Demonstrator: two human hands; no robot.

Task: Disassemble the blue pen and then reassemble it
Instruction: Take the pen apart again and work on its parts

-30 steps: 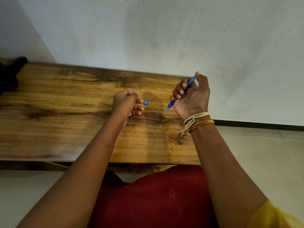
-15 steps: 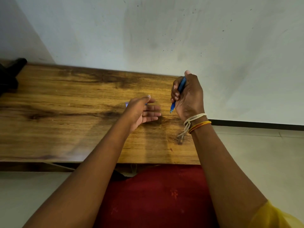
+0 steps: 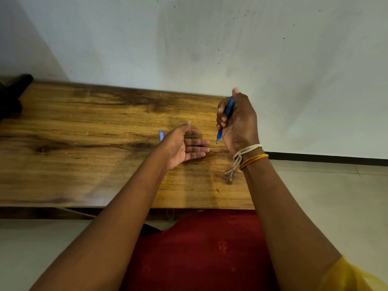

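Observation:
My right hand is closed around the blue pen, held nearly upright with its tip pointing down just above the wooden table. My left hand lies open, palm up, fingers spread, resting low over the table to the left of the pen tip. A small blue pen part lies on the table just behind my left hand, partly hidden by it.
The table's right end lies just under my right wrist, with floor beyond. A white wall rises behind the table. A dark object sits at the table's far left corner. My red-clothed lap is below the near edge.
My left hand has opened and flattened palm up; the small blue part it held a second ago now lies on the table. My right hand has tilted the pen more upright.

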